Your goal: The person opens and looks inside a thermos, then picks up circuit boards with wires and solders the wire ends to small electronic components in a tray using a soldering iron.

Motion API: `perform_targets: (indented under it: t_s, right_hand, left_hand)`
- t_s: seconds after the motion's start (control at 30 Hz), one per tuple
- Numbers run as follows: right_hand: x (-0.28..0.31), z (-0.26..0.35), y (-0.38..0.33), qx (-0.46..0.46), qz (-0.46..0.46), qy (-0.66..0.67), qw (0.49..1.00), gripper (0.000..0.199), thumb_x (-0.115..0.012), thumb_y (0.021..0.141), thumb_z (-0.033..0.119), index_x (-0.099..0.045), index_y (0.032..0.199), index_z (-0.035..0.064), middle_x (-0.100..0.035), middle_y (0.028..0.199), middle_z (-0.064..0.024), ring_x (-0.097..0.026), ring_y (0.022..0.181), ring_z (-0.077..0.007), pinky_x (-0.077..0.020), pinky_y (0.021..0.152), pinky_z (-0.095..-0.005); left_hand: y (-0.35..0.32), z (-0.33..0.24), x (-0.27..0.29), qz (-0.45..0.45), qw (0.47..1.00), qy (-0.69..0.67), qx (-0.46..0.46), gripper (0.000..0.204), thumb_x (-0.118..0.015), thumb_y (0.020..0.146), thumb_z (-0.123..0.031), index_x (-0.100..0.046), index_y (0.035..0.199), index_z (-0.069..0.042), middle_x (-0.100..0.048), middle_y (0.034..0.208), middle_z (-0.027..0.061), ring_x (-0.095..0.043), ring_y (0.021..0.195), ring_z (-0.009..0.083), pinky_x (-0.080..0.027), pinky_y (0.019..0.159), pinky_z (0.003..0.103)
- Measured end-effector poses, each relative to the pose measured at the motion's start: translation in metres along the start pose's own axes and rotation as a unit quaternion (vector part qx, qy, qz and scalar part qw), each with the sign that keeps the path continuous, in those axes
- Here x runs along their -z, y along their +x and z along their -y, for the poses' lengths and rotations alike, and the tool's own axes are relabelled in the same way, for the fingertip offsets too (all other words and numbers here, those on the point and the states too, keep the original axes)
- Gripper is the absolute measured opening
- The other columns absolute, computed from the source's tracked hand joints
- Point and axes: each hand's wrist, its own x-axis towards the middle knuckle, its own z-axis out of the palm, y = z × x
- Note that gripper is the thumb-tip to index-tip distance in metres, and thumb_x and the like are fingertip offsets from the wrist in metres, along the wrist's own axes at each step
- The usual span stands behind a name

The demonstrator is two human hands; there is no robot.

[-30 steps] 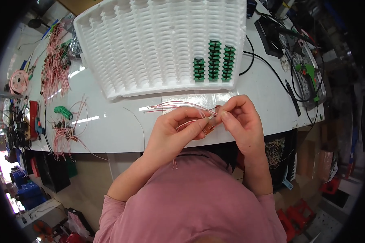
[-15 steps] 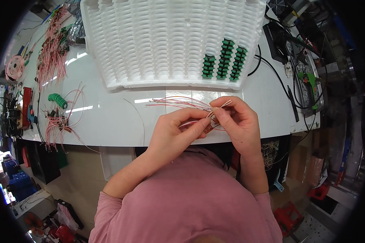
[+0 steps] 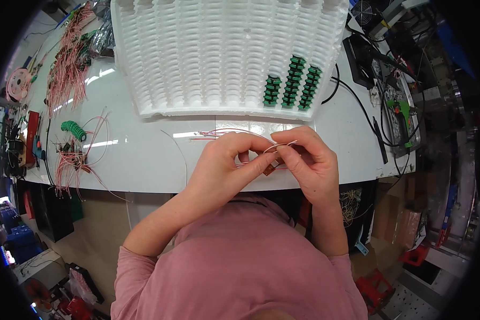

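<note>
Close together over the front edge of the table, my two hands work on a bundle of thin red and white wires (image 3: 234,129). My left hand (image 3: 218,160) is closed, thumb and fingers pinching the wires by a small brown piece (image 3: 270,170) that peeks out under the thumb tip. Thumb against forefinger, my right hand (image 3: 313,162) pinches the wires close to the left fingertips. A pale wire end sticks up past the right forefinger. The bundle's loose ends trail leftward over the table. Most of the brown piece is hidden by my fingers.
Beyond my hands lies a white foam tray (image 3: 181,111), with green and black parts (image 3: 293,80) in three of its columns. Left of me are a wired cluster (image 3: 74,162), a green coil (image 3: 73,130) and a red-wire heap (image 3: 69,69). Black cables (image 3: 357,98) run at the right.
My right fingers have shifted slightly, and the pale wire end above them sits lower and farther left. Both hands keep their pinch. The whole view has moved a little.
</note>
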Motion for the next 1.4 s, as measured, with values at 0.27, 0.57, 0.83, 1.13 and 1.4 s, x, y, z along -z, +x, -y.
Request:
perform_targets:
  t_s: [0.27,0.57,0.83,1.13,1.4]
  right_hand:
    - [0.003,0.002,0.002,0.018,-0.004,0.089,0.996,0.018,-0.056,0.085,0.002,-0.059,0.101,-0.0017,-0.055,0.091,-0.0023,-0.054,0.08,-0.0075,-0.0434,0.07,-0.0195]
    - [0.01,0.002,0.008,-0.001,0.011,-0.014,1.0,0.016,-0.059,0.083,0.004,-0.061,0.099,0.0025,-0.059,0.088,-0.0024,-0.056,0.079,-0.0082,-0.0445,0.069,-0.0202]
    - [0.014,0.013,0.009,0.001,0.062,0.025,0.998,0.01,-0.059,0.081,0.001,-0.062,0.091,0.0014,-0.057,0.084,-0.0017,-0.054,0.074,-0.0072,-0.0425,0.064,-0.0194]
    - [0.032,0.001,0.02,0.04,0.062,0.063,0.995,0.011,-0.059,0.084,0.009,-0.062,0.093,0.0045,-0.055,0.086,-0.0005,-0.053,0.074,-0.0051,-0.0432,0.064,-0.0179]
    - [0.044,0.019,0.022,-0.124,0.057,0.14,0.981,0.009,-0.057,0.086,0.013,-0.058,0.092,0.0059,-0.058,0.075,0.0011,-0.054,0.061,-0.0055,-0.0455,0.053,-0.0187]
  left_hand:
    - [-0.005,0.006,-0.013,0.01,0.987,-0.148,0.062,0.016,-0.057,0.085,-0.013,-0.063,0.094,0.0,-0.065,0.079,0.0057,-0.06,0.067,0.0087,-0.043,0.059,0.022]
    - [0.001,0.004,-0.01,0.018,0.995,-0.095,0.029,0.018,-0.057,0.084,-0.012,-0.063,0.096,0.0,-0.064,0.081,0.0092,-0.06,0.066,0.0128,-0.046,0.061,0.025]
    - [0.008,0.001,-0.005,0.075,0.981,-0.155,0.093,0.022,-0.059,0.085,-0.014,-0.06,0.101,0.002,-0.064,0.089,0.0067,-0.061,0.08,0.0107,-0.044,0.063,0.021]
    - [0.029,-0.007,-0.013,0.123,0.949,-0.246,0.157,0.021,-0.059,0.085,-0.015,-0.059,0.1,0.001,-0.064,0.088,0.0079,-0.06,0.081,0.0101,-0.043,0.059,0.019]
    - [0.042,-0.001,-0.019,0.087,0.974,-0.183,0.1,0.016,-0.059,0.085,-0.01,-0.06,0.096,0.001,-0.064,0.086,0.0082,-0.055,0.061,0.0065,-0.044,0.053,0.017]
